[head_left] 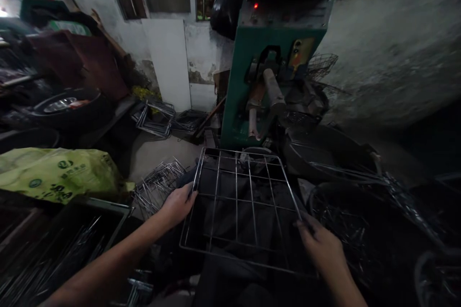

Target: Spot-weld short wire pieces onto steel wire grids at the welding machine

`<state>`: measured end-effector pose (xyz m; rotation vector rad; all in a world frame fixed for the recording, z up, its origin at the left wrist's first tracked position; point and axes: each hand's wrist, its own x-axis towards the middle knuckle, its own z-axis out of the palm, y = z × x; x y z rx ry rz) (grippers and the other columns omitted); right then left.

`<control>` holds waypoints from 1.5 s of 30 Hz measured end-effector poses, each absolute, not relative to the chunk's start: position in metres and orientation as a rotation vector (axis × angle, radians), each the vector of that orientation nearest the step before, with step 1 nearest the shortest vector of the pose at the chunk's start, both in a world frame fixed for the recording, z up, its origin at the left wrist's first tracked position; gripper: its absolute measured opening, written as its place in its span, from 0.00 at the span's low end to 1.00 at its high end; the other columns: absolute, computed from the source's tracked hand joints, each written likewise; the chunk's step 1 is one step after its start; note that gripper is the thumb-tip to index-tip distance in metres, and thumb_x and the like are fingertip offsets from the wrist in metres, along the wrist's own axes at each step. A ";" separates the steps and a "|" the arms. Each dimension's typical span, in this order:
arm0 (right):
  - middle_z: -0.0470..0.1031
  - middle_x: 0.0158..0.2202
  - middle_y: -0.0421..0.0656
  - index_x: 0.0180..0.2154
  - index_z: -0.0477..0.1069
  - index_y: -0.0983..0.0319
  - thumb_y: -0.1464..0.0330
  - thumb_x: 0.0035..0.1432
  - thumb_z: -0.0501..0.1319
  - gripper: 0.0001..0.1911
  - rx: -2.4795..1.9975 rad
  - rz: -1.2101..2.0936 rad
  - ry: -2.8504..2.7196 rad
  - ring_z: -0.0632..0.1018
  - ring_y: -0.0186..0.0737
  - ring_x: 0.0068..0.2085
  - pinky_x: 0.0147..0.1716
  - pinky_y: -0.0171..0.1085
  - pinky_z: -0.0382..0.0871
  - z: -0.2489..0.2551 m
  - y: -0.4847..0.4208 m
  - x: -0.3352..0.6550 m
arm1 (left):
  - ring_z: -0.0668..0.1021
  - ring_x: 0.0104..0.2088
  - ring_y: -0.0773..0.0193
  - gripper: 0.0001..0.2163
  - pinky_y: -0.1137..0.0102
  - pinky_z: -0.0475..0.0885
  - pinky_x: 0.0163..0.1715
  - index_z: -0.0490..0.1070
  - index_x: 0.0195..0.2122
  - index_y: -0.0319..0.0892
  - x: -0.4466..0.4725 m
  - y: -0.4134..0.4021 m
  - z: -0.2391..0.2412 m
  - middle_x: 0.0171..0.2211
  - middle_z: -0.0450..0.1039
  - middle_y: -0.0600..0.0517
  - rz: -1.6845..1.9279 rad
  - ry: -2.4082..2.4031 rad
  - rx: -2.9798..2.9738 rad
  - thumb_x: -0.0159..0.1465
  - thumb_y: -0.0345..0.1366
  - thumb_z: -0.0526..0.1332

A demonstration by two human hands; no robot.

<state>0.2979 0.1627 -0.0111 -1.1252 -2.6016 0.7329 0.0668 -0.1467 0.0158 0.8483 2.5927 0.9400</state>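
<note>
Between my hands is a rectangular wire rack (236, 197) with a thin frame and several crossing rods, held above my lap. My left hand (179, 205) is closed on its left side rod. On the opposite side, my right hand (322, 242) grips the right rod, its fingers partly in shadow. Beyond the rack's far edge stands a green spot welding machine (230, 110) with a red light lit on its panel. Its upper electrode arm (274, 88) and lower arm (253, 122) point toward me.
A heap of wire pieces (158, 184) lies on the floor at left, near a yellow-green sack (61, 172) and a crate (118, 211) of metal rods. Wire frames (154, 117) lean farther back. Dark tubs (334, 151) and a bin of small wire parts (345, 230) stand at right.
</note>
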 end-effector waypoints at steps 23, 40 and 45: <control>0.78 0.40 0.50 0.39 0.76 0.62 0.63 0.56 0.51 0.18 -0.966 0.543 -2.767 0.76 0.47 0.43 0.45 0.41 0.67 0.005 0.181 0.277 | 0.79 0.32 0.43 0.27 0.54 0.72 0.31 0.49 0.62 0.19 0.070 -0.133 -0.003 0.30 0.76 0.30 -0.045 2.717 1.062 0.66 0.34 0.39; 0.70 0.20 0.40 0.22 0.67 0.63 0.56 0.42 0.57 0.15 -1.066 1.470 -2.231 0.65 0.34 0.24 0.27 0.34 0.57 -0.011 0.230 0.192 | 0.79 0.32 0.41 0.26 0.50 0.72 0.32 0.51 0.62 0.22 0.075 -0.134 0.007 0.33 0.76 0.31 0.031 2.688 0.942 0.65 0.35 0.41; 0.70 0.21 0.40 0.22 0.67 0.62 0.61 0.49 0.55 0.12 -0.901 1.267 -2.239 0.69 0.36 0.28 0.32 0.34 0.61 0.023 0.205 0.214 | 0.75 0.46 0.41 0.26 0.50 0.71 0.44 0.62 0.54 0.41 0.025 -0.147 0.023 0.49 0.72 0.42 0.751 2.812 0.735 0.60 0.53 0.51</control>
